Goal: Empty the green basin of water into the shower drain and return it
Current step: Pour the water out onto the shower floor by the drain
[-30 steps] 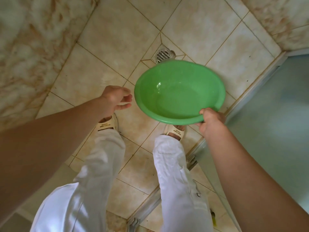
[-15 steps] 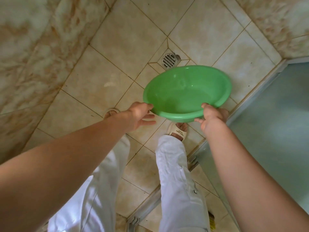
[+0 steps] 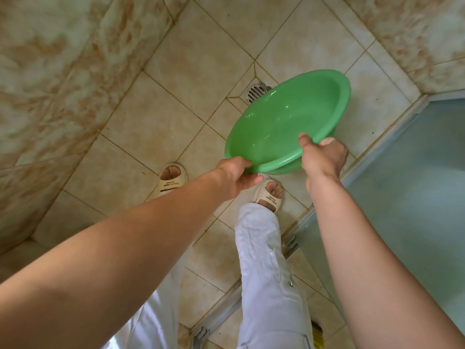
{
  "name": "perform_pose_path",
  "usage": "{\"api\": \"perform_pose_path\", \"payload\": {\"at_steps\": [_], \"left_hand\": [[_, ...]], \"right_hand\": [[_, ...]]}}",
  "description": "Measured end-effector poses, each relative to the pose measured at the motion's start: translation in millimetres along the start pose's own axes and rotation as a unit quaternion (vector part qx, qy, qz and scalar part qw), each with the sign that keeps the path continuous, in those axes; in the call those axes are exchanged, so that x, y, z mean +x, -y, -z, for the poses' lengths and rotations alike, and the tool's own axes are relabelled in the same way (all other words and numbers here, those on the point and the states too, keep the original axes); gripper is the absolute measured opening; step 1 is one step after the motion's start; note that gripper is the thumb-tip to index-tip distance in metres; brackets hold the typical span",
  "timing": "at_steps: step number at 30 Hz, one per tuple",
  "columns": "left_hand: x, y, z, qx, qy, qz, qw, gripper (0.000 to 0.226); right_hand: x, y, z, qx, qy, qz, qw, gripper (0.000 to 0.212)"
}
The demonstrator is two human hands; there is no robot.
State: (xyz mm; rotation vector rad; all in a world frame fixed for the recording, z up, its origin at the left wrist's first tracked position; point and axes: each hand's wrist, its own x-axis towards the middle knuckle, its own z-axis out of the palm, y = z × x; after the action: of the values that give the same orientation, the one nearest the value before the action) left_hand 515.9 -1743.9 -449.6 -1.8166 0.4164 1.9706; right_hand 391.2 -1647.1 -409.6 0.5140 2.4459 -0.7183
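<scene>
beige tiled floor, drain, sandalled feet

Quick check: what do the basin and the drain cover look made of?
Green basin: likely glossy moulded plastic, with even colour, a rolled rim and bright highlights. Drain cover: probably metal, grey and shiny with slots, half hidden behind the basin.

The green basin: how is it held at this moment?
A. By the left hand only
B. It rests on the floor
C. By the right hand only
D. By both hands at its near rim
D: the left hand and the right hand both grip the near rim of the green basin, held above the floor.
</scene>
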Motion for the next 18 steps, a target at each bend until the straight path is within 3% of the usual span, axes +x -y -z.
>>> {"api": "perform_pose_path", "payload": {"at_steps": [5, 10, 14, 18], "left_hand": [[-12, 1, -5, -0.063, 0.014, -0.01, 0.998, 0.029], [-24, -5, -8, -0.116, 0.048, -0.021, 0.992, 0.004], [-31, -9, -10, -0.103, 0.041, -0.031, 0.993, 0.003], [-36, -9, -7, -0.02, 0.046, -0.02, 0.999, 0.009]], "right_hand": [[-14, 26, 10, -0.086, -0.01, 0.114, 0.99, 0.036], [-24, 53, 9, -0.07, 0.039, 0.162, 0.984, 0.032], [-34, 59, 7, -0.064, 0.077, 0.185, 0.978, 0.032], [-42, 60, 13, -0.098, 0.053, 0.26, 0.959, 0.023]]}}
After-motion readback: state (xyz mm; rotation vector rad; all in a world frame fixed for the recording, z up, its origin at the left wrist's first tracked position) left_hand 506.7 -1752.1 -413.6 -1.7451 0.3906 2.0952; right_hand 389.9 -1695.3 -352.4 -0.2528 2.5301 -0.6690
